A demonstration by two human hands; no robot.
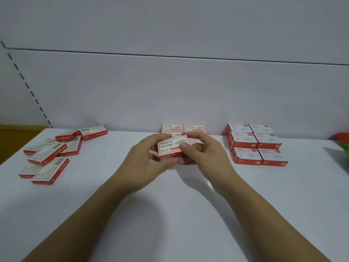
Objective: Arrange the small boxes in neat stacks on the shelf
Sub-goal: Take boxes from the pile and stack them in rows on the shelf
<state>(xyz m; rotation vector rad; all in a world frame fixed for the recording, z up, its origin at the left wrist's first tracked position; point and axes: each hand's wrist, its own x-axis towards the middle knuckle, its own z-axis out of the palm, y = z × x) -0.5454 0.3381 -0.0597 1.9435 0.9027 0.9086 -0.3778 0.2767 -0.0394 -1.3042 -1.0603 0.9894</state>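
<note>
both your left hand (145, 157) and right hand (200, 154) grip one box (172, 147) over the half-built middle stack (183, 128); the loose pile (52, 154) remains.

The flat white shelf (179, 214) in front of me runs back to a white rear panel (170, 91). To my left lies a loose heap of small red-and-white cardboard boxes (49, 154), overlapping at odd angles, with one just beside the panel. In the middle, a neat group of the same boxes (182, 128) sits against the panel, two side by side at the back. To my right, six red-and-white boxes (255, 144) stand touching, two columns by three rows. A red and green thing (342, 142) is cut off at the far right edge.
</note>
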